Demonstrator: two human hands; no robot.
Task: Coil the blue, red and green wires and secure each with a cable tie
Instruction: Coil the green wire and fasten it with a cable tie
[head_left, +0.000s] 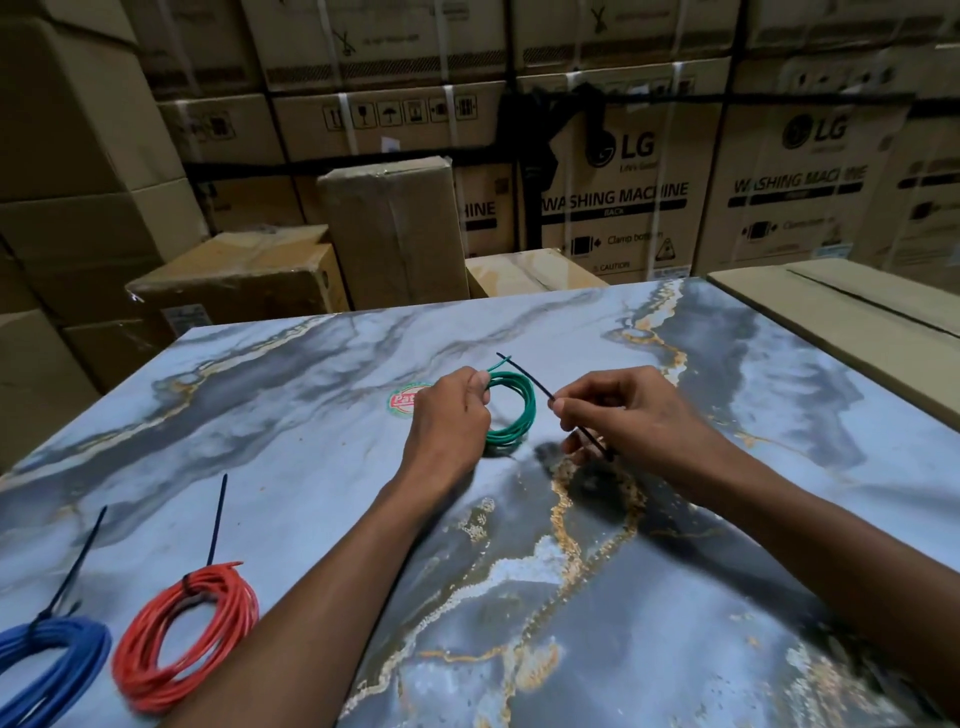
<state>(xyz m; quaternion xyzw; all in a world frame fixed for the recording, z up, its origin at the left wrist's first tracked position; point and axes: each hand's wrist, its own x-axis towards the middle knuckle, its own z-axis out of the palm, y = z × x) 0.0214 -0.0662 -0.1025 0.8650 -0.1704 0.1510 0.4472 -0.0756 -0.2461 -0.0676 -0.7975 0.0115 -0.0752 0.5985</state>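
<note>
Far left on worktop (291, 395) we saw blue coil (49, 660), then red coil (187, 634), each already cinched by black tie. Mid-worktop, our left hand (447, 421) gripped green coil (511, 410) at its left side, holding it up off surface. Our right hand (618, 410) pinched loose cable tie (535, 384) just beside coil, not yet threaded. Risk, we judged: if left grip slackened, loops could spring apart; tie might catch only some strands.
</note>
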